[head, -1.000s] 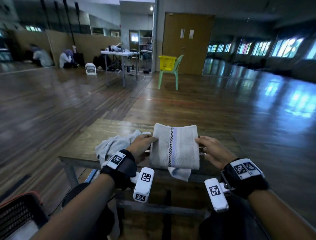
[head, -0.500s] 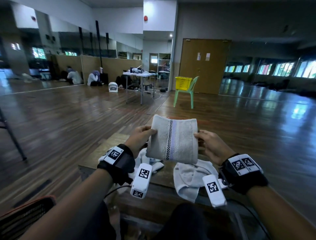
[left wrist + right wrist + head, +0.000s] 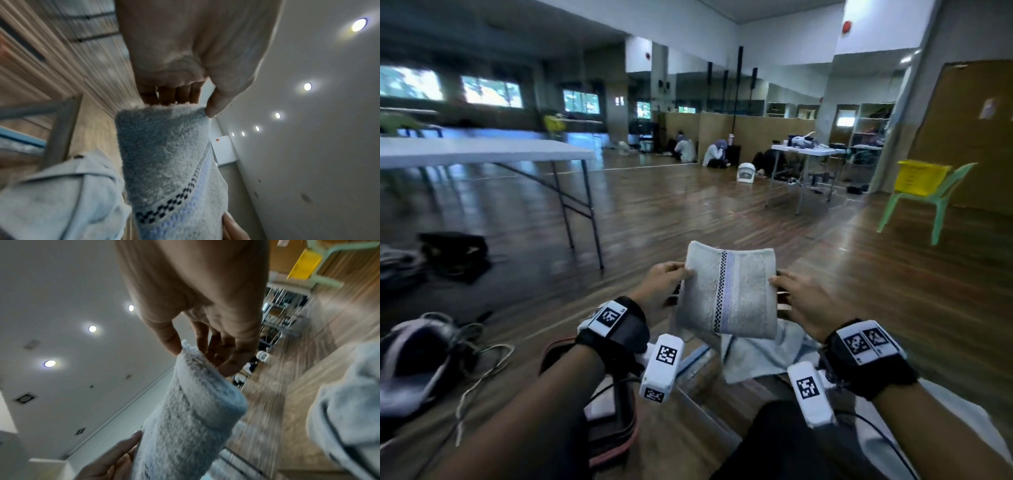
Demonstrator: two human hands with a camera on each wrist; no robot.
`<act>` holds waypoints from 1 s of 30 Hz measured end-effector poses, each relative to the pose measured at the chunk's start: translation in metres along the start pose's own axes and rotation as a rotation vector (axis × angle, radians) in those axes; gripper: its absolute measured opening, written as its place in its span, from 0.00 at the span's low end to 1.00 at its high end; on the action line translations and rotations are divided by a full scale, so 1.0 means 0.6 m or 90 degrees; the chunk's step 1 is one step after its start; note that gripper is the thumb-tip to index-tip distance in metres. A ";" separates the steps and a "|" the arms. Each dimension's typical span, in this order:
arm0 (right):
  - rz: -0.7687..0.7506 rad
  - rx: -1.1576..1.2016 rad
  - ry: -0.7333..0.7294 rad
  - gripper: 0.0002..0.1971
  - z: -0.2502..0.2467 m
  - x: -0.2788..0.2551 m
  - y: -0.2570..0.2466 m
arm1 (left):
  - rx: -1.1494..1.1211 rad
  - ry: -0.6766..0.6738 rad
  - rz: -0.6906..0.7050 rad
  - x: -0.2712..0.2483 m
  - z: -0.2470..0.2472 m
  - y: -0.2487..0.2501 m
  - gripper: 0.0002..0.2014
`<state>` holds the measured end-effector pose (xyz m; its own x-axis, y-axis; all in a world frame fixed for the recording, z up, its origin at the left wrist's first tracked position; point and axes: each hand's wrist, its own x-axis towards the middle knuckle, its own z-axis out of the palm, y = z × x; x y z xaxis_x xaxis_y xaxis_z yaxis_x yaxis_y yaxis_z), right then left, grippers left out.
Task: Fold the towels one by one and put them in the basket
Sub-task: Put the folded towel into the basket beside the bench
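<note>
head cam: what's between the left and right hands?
The folded towel, pinched at its side edges by the left hand and right hand; nothing else, per head view.

Open wooden floor [image 3: 688,219] is seen ahead of the raised folded towel [image 3: 726,291]. Below it, the way down is blocked by a loose towel [image 3: 756,356] and, lower left, a dark basket [image 3: 616,425].

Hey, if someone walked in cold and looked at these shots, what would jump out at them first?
First, the folded towel with its checkered stripe, held up in mid-air at centre frame, the left hand pinching one side edge and the right hand the other. Just below it lies a rumpled pale towel, not yet folded. Far right, a yellow basket sits on a green chair.
</note>
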<state>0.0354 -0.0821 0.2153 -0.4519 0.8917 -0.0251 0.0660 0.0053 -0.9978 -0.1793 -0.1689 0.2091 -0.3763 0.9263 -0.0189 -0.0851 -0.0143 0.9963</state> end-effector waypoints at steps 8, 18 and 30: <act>0.028 0.008 -0.178 0.10 0.225 0.086 0.052 | 0.017 0.217 -0.027 -0.036 -0.205 -0.051 0.04; 0.221 -0.068 -0.254 0.10 0.423 0.175 0.259 | -0.015 0.336 -0.217 -0.015 -0.374 -0.259 0.08; 0.392 -0.328 -0.241 0.11 0.587 0.358 0.607 | 0.221 0.279 -0.515 0.179 -0.532 -0.620 0.12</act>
<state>-0.3512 -0.0480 -0.1751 -0.4620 0.5946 -0.6580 0.7452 -0.1421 -0.6516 -0.4826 -0.1843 -0.1908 -0.6389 0.3851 -0.6660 -0.2192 0.7387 0.6374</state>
